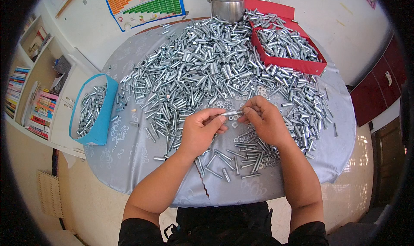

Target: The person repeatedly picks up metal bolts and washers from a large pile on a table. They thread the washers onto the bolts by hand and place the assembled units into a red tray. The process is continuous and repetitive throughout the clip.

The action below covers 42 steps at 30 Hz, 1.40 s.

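Note:
Over the front of a metal heap, my left hand (pixel 200 128) pinches a shiny metal sleeve (pixel 232 113) between thumb and fingers. The sleeve lies roughly level and points toward my right hand (pixel 264 119). My right thumb and fingers are closed at the sleeve's other end, around a small part I cannot make out. Beneath and beyond the hands lie loose washers (pixel 224 104). Closer to me, several long bolts (pixel 251 175) and a short loose sleeve (pixel 226 175) rest on the cloth.
A large pile of metal sleeves and bolts (pixel 194 65) covers the far part of the round table with a grey cloth (pixel 116 168). A blue box (pixel 110 112) of parts stands left, a red box (pixel 297 65) far right. Behind is a steel pot (pixel 227 6).

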Tool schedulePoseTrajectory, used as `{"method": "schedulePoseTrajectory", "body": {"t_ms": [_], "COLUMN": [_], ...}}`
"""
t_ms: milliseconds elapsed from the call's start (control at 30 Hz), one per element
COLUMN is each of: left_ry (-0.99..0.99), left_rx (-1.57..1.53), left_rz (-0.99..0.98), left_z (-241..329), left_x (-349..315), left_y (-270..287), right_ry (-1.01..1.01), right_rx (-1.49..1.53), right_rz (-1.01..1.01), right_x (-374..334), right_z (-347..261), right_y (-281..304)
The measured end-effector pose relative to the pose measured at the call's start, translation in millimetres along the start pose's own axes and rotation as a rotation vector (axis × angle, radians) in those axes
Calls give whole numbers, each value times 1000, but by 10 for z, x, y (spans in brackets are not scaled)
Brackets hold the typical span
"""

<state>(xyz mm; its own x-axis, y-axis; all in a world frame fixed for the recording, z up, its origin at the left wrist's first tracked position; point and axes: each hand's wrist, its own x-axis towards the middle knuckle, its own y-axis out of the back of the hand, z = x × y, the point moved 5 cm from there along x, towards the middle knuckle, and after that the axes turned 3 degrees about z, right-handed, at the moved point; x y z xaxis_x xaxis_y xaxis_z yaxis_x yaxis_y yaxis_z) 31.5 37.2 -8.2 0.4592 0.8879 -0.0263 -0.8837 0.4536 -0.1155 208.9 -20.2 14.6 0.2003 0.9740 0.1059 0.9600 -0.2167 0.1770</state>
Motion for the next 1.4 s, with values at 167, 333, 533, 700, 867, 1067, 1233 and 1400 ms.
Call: {"method": "schedulePoseTrajectory", "body": {"t_ms": [167,333,533,700,867,1067,1233,1400], "left_ry": [-19,-14,-15,-2,30,27,-7,-40], "left_rx": [-10,-6,-36,-25,-67,-122,-153,-156], "left_rz": [8,15,-25,-42,-59,112,226,203], "left_z": [0,-8,25,46,20,86,147,143], "left_x": [4,8,0,-6,12,40,47,57], "left_y": [1,8,-14,-33,-16,112,228,202], "right_ry": [-44,-59,-86,-88,-97,97,576,644], "right_rx": [100,108,167,156,162,-230,-697,-839], "right_rz": [-39,-78,-99,-111,-120,10,-27,-19], "right_x": [-8,-1,1,5,-8,17,-42,-21], "right_z": [7,26,3,10,-26,-22,-149,-140], "right_y": [-16,-4,-15,-16,-30,58,-165,-325]}}
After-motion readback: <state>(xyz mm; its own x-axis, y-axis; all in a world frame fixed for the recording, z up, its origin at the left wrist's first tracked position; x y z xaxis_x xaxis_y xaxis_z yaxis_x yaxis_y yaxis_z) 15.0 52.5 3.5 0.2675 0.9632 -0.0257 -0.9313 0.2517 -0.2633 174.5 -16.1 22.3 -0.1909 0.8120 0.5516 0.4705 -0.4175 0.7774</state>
